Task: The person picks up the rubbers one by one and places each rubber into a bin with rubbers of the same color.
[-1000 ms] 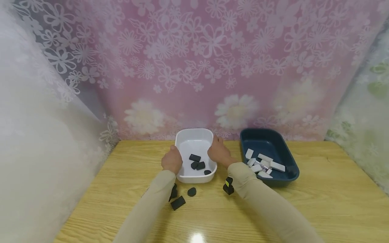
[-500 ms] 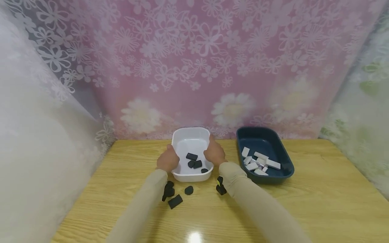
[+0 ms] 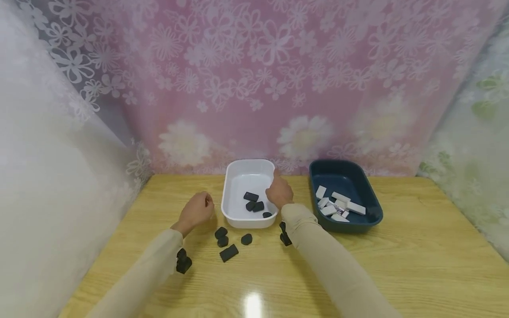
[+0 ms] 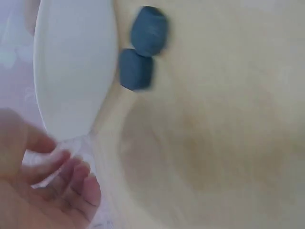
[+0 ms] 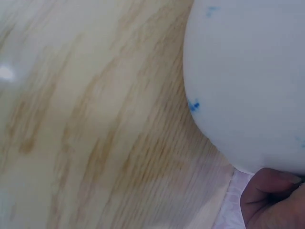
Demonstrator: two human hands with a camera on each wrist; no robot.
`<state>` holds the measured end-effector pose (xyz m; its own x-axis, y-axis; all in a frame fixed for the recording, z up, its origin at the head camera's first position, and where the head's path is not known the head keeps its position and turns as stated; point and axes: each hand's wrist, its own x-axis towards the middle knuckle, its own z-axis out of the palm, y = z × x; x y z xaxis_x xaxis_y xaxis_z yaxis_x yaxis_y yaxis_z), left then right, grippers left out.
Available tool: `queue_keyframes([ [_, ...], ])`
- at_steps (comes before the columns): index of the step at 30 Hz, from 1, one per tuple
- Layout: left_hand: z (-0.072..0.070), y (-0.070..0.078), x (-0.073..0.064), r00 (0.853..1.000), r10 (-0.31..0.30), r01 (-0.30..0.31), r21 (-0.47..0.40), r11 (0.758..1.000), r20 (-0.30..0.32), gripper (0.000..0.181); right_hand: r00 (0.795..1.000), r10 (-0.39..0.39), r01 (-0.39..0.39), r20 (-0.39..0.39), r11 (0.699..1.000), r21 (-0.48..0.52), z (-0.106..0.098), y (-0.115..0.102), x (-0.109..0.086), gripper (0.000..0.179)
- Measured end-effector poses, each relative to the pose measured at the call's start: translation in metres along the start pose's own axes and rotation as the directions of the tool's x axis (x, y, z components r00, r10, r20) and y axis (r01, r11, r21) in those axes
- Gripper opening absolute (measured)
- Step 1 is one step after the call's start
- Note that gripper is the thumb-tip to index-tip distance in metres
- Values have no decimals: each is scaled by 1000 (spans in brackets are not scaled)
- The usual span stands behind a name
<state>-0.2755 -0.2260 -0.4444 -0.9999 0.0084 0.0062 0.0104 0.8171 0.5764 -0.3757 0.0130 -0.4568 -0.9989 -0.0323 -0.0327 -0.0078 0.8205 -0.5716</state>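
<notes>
My right hand [image 3: 280, 191] grips the right rim of a white plastic tub [image 3: 248, 224]; in the right wrist view, curled fingers [image 5: 267, 193] sit at the tub's edge. Four-sided and rounded black pieces [image 3: 251, 197] lie inside the tub. Off its left side, my left hand [image 3: 196, 209] hovers above the table, apart from the tub. Its fingers [image 4: 90, 188] are loosely curled with nothing in them in the left wrist view. Several more black pieces lie on the table, among them a rectangular block [image 3: 229, 253], a rounded one [image 3: 246, 239] and a touching pair [image 4: 136, 69].
A dark blue tub [image 3: 367, 227] stands right of the white one, holding several white blocks [image 3: 355, 208]. Both tubs are on a wooden table [image 3: 417, 247], close to its far edge. A pink flowered curtain [image 3: 254, 97] hangs behind it.
My left hand has let go of the white tub's left rim and moved left, towards me. My right hand keeps its grip on the right rim. The black pieces have not moved.
</notes>
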Motion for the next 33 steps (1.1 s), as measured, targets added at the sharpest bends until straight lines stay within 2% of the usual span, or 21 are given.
queue_keyframes([
  [4,0,-3,-12,994,97,-101,72,992,49,19,1000,5,-5,0,1000,-3,-8,-1,3,77],
  [9,8,-2,-23,971,207,-218,78,973,123,27,1000,7,-7,2,1000,-10,-15,-1,5,78],
  [11,11,-2,-27,954,258,-272,79,959,154,32,1000,6,-6,0,1000,-20,-16,-1,5,78],
  [14,13,-1,-30,919,334,-357,81,931,208,35,1000,0,0,1,999,-39,-16,-2,5,78],
  [18,13,-2,-33,879,393,-426,74,902,272,34,1000,3,-3,4,998,-64,-13,-2,5,81],
  [23,12,-2,-37,851,424,-476,115,872,309,28,1000,-4,4,3,998,-66,-5,0,5,81],
  [26,12,-1,-39,841,441,-508,174,844,314,24,1000,-8,8,6,998,-64,1,1,4,81],
  [29,14,-1,-41,837,452,-526,222,821,308,21,1000,-13,13,0,998,-62,4,2,4,81],
  [31,15,-3,-41,839,455,-526,228,819,299,20,1000,-15,15,1,998,-61,5,3,5,80],
  [33,14,-4,-42,848,447,-510,208,835,286,20,1000,-14,14,1,998,-61,6,3,5,80],
])
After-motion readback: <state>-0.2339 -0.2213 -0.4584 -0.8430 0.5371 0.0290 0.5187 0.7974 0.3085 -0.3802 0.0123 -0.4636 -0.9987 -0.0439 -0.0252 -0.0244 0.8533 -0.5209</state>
